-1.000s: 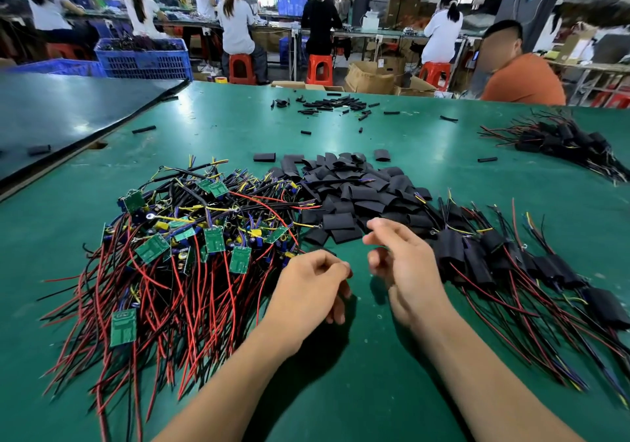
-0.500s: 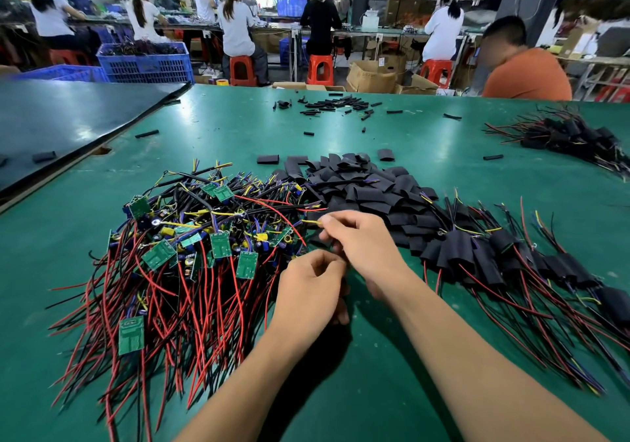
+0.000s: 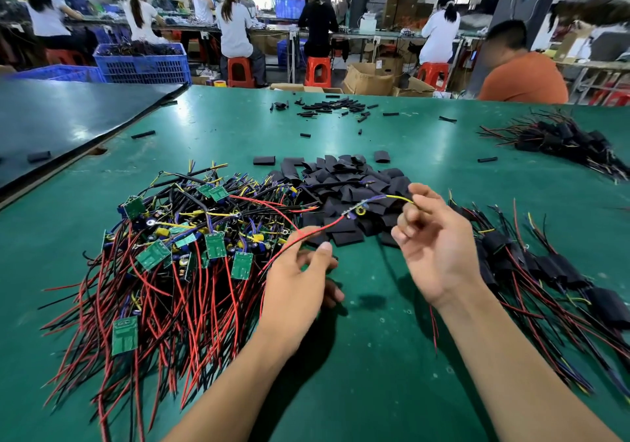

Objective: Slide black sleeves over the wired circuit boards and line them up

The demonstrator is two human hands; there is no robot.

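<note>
Head view, left to right. A tangled heap of wired circuit boards [image 3: 177, 247] lay on the green desk [image 3: 375, 373]. The left hand [image 3: 300, 281] pinched the red and black leads [image 3: 317, 232] of one lifted board [image 3: 354, 210], held taut above the near edge of the pile of black sleeves [image 3: 351, 182]. The right hand [image 3: 436, 247], fingers curled, pinched the yellow lead [image 3: 397, 198] of the same board. At far right lay the sleeved boards [image 3: 545, 264], side by side.

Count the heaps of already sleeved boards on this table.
2. The near heap spreads just right of the right hand; the far heap lies at the far right, before the person in orange. Others may lie outside the frame.
</note>
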